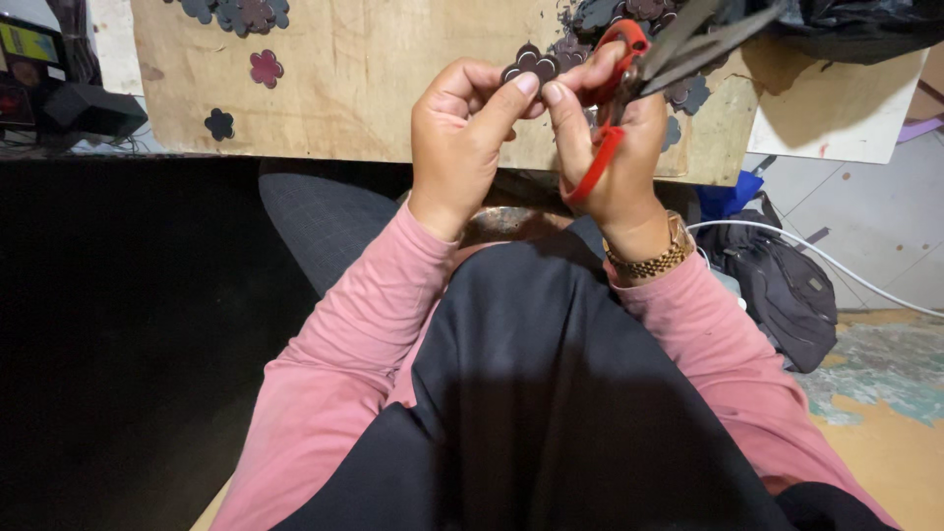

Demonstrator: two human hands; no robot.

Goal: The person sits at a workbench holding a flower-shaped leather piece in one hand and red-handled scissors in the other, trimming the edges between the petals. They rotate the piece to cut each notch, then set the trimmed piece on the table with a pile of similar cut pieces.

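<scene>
Your left hand (462, 138) pinches the flower piece (531, 63); your right hand (615, 147), at 3 o'clock, clasps the scissors (629, 74), whose blades may nick your fingertips.

Both hands (536, 138) raised together, fingertips (528, 84) pinched, wrists bent.

Flower cutouts (239, 14) lie scattered on the board (344, 88), a bag (782, 290) sits on the floor right of the lap, a box (93, 110) off left.

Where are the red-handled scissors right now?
In the head view, the scissors hang from the right hand, upper centre-right, blades pointing up-right over the wooden board, beside the left hand.
</scene>
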